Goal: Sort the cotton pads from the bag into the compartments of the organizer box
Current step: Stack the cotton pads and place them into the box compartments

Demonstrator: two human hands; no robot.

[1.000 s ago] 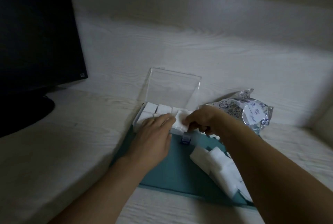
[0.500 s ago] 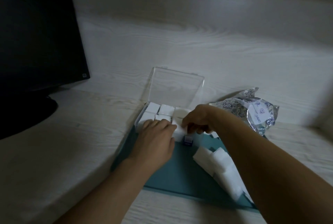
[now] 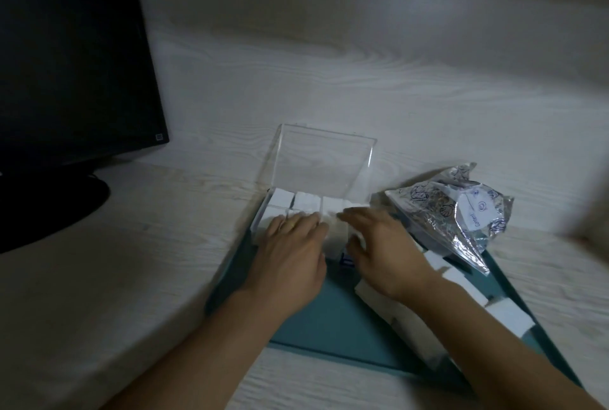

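Observation:
A clear organizer box [image 3: 263, 211] stands on a teal mat [image 3: 316, 317], its transparent lid [image 3: 321, 159] raised at the back. White cotton pads [image 3: 308, 201] fill its compartments. My left hand [image 3: 291, 251] lies flat over the box's front left part, fingers straight. My right hand [image 3: 384, 251] rests on the front right part, fingers extended over the pads; the image is blurred there. The crinkled silver bag [image 3: 461, 211] lies to the right. Loose pads [image 3: 461, 287] lie on the mat beside my right forearm.
A black monitor [image 3: 72, 60] on its stand occupies the far left. A pale wood-grain wall rises behind the box. The desk [image 3: 125, 277] is light wood.
My right hand has uncurled from a pinch on a pad and now lies flatter over the box's right side. My left hand has stayed put.

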